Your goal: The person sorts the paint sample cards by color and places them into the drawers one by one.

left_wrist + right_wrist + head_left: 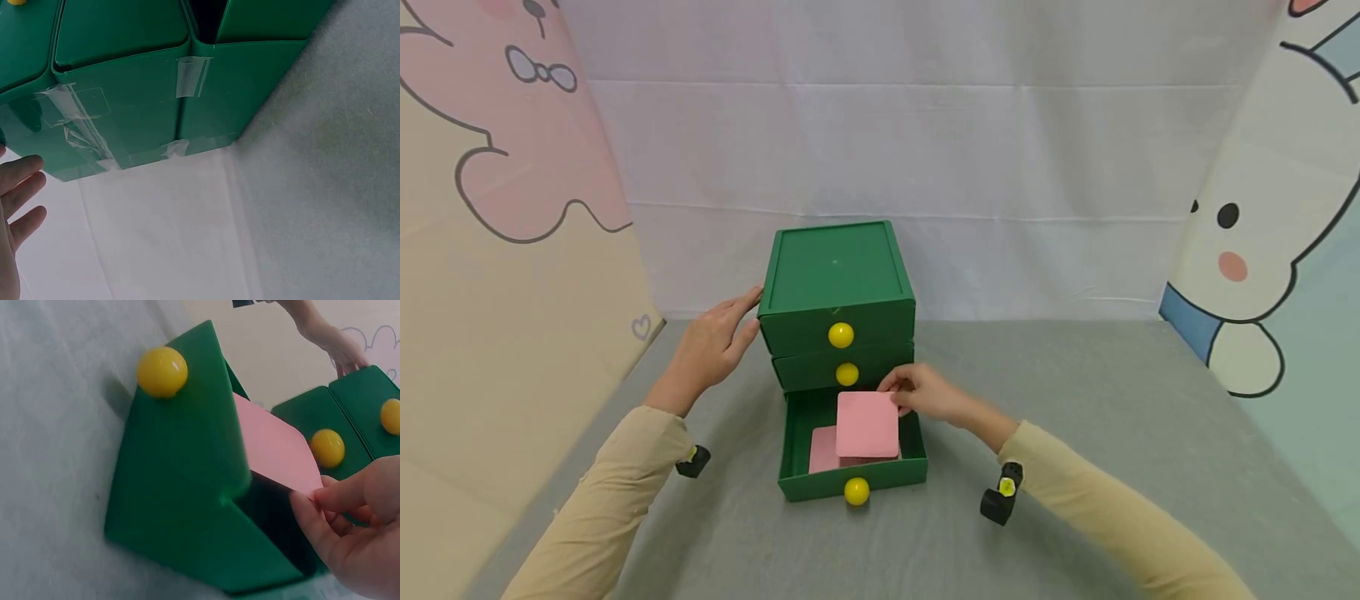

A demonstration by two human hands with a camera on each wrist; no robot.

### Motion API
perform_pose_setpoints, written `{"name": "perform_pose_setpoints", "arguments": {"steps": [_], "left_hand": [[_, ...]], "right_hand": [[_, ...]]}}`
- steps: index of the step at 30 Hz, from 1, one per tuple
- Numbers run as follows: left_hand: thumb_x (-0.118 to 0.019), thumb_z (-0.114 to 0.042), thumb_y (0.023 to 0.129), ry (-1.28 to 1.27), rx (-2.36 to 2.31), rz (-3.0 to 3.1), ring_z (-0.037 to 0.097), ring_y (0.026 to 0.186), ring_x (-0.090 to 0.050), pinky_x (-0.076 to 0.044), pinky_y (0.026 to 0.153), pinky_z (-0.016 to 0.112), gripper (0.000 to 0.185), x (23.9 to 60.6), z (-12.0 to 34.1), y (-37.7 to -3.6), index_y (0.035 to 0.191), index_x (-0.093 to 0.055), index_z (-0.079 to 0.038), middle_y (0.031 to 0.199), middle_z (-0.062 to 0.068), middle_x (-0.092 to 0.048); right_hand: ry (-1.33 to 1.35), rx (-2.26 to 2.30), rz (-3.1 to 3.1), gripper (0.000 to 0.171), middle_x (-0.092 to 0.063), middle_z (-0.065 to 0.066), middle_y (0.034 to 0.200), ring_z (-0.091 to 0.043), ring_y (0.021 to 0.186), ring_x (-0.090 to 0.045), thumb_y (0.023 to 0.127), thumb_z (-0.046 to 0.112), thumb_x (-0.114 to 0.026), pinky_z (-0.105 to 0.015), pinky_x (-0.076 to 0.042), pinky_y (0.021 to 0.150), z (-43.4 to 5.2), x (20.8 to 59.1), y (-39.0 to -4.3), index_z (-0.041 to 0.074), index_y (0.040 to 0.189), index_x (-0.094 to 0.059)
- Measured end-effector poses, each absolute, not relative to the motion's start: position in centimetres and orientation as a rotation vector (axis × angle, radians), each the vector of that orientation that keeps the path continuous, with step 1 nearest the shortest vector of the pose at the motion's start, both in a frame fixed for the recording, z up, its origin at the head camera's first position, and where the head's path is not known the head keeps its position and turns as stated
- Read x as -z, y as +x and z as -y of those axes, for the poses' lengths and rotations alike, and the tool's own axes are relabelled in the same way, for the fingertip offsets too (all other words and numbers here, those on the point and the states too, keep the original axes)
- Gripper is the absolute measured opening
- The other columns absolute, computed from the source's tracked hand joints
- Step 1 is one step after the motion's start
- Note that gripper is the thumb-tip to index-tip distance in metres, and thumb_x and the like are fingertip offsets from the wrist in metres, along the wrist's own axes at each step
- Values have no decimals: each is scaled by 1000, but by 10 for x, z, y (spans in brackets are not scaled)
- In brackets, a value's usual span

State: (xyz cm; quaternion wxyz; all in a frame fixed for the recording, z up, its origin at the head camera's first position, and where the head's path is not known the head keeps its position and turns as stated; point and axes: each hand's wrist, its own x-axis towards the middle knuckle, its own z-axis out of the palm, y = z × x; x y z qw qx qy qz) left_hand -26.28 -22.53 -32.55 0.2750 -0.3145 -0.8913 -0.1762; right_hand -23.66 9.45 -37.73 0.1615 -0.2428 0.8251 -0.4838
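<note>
Green plastic makes up the one small chest [837, 275], with three drawers and three yellow ball knobs; its bottom drawer [852, 475] stands pulled out. Over that drawer the right hand [925, 393] pinches one pink square card [867, 424] by its far corner, a second pink card [823, 450] lying beneath. Straight-fingered, the left hand [715, 342] rests against the chest's left side, holding nothing.

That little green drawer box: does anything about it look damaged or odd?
Yes. The green cabinet's left side is patched with clear tape, some of it wrinkled and peeling. The bottom drawer is pulled out, and the right hand pinches a pink card.
</note>
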Motion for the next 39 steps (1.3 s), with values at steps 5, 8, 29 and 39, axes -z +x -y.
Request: {"name": "perform_pose_setpoints", "arguments": {"steps": [5, 8, 29, 39], "left_hand": [[-34, -32, 99, -846, 470, 2397, 38, 111, -50, -40, 90, 53, 50, 325, 225, -263, 136, -38, 2, 124, 22, -53], [-34, -32, 99, -847, 471, 2395, 38, 111, -50, -40, 90, 53, 51, 324, 225, -263, 136, -38, 2, 124, 22, -53], [-38, -29, 98, -839, 475, 2391, 38, 111, -51, -41, 89, 53, 48, 326, 226, -264, 137, -38, 1, 124, 21, -54], [-37, -29, 98, -849, 484, 2374, 38, 109, -51, -41, 88, 53, 49, 327, 225, -263, 136, -39, 1, 123, 21, -54]], "right_hand": [[-669, 1378, -2361, 17, -56, -8, 82, -25, 72, -58, 89, -5, -49, -37, -54, 68, -70, 384, -234, -5, 101, -62], [-646, 1382, -2358, 17, -56, -8, 80, -28, 72, -59, 88, -6, -49, -37, -54, 67, -59, 390, -233, -5, 100, -62], [-658, 1361, -2331, 22, -64, -15, 88, -14, 68, -56, 83, -13, -50, -24, -51, 62, -28, 421, -239, -7, 98, -65], [-667, 1360, -2338, 21, -63, -15, 90, -13, 66, -55, 82, -9, -55, -24, -52, 62, -30, 423, -239, -6, 100, -65]]}}
